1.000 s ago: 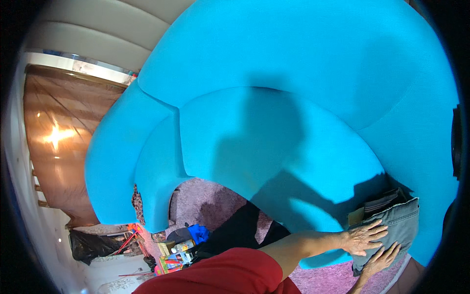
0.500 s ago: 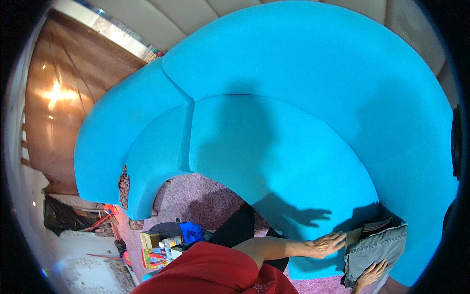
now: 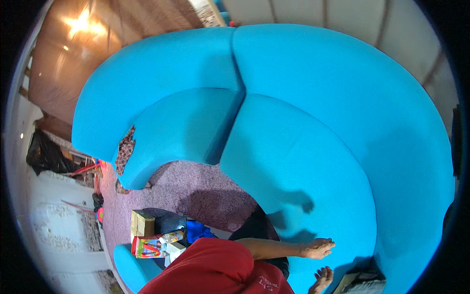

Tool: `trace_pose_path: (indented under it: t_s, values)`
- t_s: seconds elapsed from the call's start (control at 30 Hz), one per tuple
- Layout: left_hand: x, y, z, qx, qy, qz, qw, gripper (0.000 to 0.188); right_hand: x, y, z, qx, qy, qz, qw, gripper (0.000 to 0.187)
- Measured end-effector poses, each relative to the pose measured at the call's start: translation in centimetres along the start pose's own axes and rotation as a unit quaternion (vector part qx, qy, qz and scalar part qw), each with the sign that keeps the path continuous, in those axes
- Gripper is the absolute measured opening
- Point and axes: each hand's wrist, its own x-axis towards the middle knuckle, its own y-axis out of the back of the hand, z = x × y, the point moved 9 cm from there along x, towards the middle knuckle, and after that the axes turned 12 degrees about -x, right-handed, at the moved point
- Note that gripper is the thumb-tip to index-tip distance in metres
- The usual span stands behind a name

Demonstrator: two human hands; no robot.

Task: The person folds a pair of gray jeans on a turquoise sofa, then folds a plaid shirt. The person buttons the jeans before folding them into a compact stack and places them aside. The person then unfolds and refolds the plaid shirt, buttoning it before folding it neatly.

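Note:
My left hand reaches out over the blue sofa seat, its fingers loosely bent and nothing in them. Just below it, at the lower edge, is my right hand, fingers apart and empty. To the right of my right hand, folded grey clothes lie on the sofa seat, partly cut off by the picture's edge. Both hands are apart from them. The shadows of my arm and hand fall on the seat.
The curved sofa has a second section on the left, with a patterned cloth on its end. Behind my left side, a dark round table carries a cardboard box, a bottle, a colourful pack and blue cloth. Purple carpet lies between.
My right hand has let go of the folded grey clothes and moved left. My left hand has drawn away from them too. The view has shifted, so the clothes now sit lower in the picture.

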Motion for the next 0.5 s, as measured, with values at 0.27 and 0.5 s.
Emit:
trace_pose_path:
  t_s: [0.27, 0.5]
  values:
    - [-6.6, 22.8, -4.5, -0.22, 0.037, 0.302, 0.927, 0.016, 3.6, -29.6, -15.8, 0.0, 0.032, -0.106, 0.994, 0.02]
    - [-10.4, 32.0, -6.8, -0.243, 0.188, 0.322, 0.895, 0.025, 4.6, -39.1, -21.4, 0.007, 0.095, -0.177, 0.979, 0.015]
